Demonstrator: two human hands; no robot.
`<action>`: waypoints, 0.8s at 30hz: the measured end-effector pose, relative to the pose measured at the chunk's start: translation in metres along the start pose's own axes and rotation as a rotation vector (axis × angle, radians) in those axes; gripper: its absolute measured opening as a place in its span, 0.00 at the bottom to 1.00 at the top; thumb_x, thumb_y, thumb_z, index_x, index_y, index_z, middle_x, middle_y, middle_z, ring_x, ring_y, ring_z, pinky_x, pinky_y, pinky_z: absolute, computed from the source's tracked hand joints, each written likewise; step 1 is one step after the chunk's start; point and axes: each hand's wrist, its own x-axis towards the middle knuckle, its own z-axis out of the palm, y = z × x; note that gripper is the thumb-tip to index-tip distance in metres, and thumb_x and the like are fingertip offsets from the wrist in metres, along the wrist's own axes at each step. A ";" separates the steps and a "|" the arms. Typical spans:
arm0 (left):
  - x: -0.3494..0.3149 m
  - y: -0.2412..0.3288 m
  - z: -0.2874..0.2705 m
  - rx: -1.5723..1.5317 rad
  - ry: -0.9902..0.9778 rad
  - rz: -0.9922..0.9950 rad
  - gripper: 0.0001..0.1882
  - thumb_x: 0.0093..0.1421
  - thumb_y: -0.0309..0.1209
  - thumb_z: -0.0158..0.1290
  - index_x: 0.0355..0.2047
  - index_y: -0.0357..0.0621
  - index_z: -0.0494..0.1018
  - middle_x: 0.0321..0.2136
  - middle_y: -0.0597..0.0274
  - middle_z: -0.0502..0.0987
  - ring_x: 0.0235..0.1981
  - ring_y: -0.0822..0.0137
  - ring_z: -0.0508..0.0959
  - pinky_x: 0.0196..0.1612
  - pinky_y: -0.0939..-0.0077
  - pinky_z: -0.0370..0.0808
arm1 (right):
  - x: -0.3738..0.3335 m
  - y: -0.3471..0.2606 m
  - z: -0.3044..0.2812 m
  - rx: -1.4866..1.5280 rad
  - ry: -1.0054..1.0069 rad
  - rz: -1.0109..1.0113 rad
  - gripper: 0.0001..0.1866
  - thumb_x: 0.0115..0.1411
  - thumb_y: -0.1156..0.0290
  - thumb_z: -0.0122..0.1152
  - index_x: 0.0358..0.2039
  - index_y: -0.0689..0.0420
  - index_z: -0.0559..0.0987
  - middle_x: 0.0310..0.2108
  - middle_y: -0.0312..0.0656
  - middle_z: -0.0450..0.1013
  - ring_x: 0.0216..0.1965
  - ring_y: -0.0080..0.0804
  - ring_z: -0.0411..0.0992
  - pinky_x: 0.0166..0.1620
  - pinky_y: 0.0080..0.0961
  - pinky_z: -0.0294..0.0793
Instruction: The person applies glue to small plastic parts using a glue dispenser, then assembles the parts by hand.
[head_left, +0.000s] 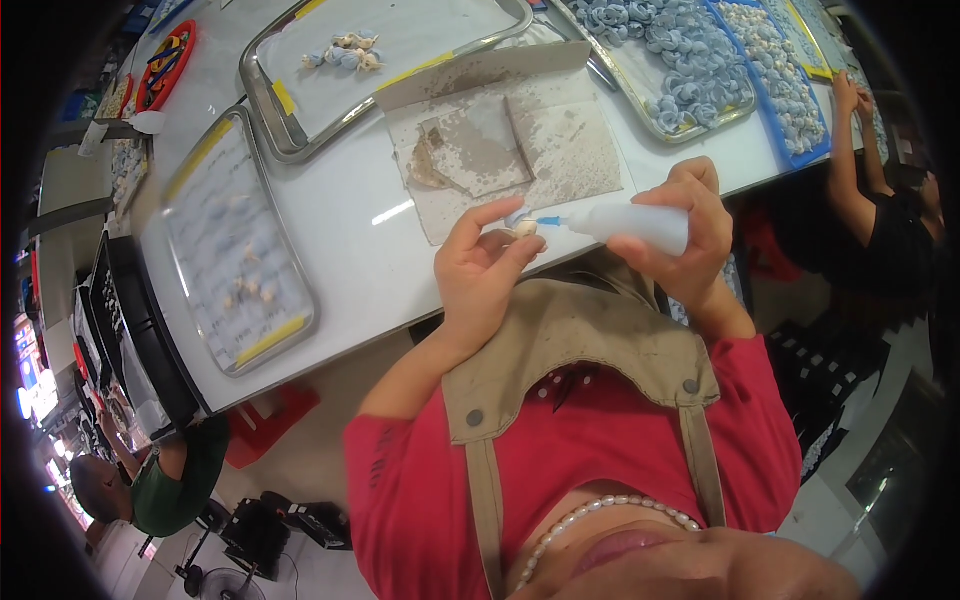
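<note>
Near the table's front edge, my left hand (478, 275) pinches a small cream and blue-grey piece (523, 227) between thumb and fingers. My right hand (695, 225) is wrapped round a translucent white squeeze bottle (640, 228), tilted nearly level. Its thin blue nozzle tip points left at the small piece and is very close to it; whether they touch I cannot tell. Just beyond my hands lies a stained sheet of cardboard (575, 160) with grey blotches and a darker torn patch on it.
A metal tray (270, 95) at the back holds a few blue and cream pieces. Another tray (290, 270) stands left with small pieces. Back right, a tray (640, 100) of blue-grey petal-like parts adjoins a blue tray (795, 160). Co-workers sit left (180, 475) and right (880, 235).
</note>
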 end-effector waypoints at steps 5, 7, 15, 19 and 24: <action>0.000 0.002 0.001 0.018 0.000 -0.031 0.20 0.54 0.20 0.54 0.47 0.35 0.64 0.32 0.58 0.76 0.32 0.73 0.76 0.36 0.83 0.73 | 0.003 -0.002 0.002 -0.002 -0.022 -0.006 0.17 0.33 0.67 0.75 0.23 0.59 0.76 0.19 0.36 0.67 0.24 0.32 0.62 0.26 0.22 0.64; 0.000 0.003 0.001 0.015 -0.001 -0.031 0.20 0.54 0.20 0.54 0.47 0.35 0.64 0.32 0.58 0.76 0.32 0.73 0.76 0.36 0.83 0.72 | 0.003 -0.002 0.001 -0.005 -0.029 -0.004 0.17 0.33 0.67 0.75 0.23 0.59 0.76 0.19 0.36 0.68 0.24 0.32 0.62 0.26 0.22 0.64; 0.001 0.002 0.004 -0.053 0.020 -0.037 0.19 0.54 0.18 0.53 0.47 0.35 0.65 0.32 0.58 0.75 0.33 0.74 0.74 0.35 0.85 0.70 | 0.002 0.001 0.001 0.031 0.012 0.019 0.16 0.35 0.67 0.74 0.22 0.60 0.76 0.19 0.37 0.67 0.25 0.31 0.61 0.26 0.22 0.63; 0.003 -0.001 0.004 -0.091 0.019 0.002 0.18 0.55 0.20 0.54 0.45 0.34 0.64 0.37 0.55 0.72 0.35 0.69 0.76 0.37 0.80 0.73 | -0.002 0.006 -0.003 0.054 0.040 0.054 0.15 0.37 0.67 0.74 0.22 0.60 0.76 0.20 0.37 0.67 0.25 0.30 0.62 0.26 0.22 0.63; 0.003 -0.001 0.003 -0.084 0.014 -0.012 0.17 0.55 0.21 0.54 0.45 0.34 0.64 0.37 0.56 0.73 0.35 0.69 0.76 0.37 0.80 0.73 | -0.001 0.005 -0.002 0.047 -0.001 0.066 0.15 0.37 0.67 0.74 0.22 0.60 0.76 0.19 0.37 0.66 0.25 0.29 0.62 0.25 0.21 0.63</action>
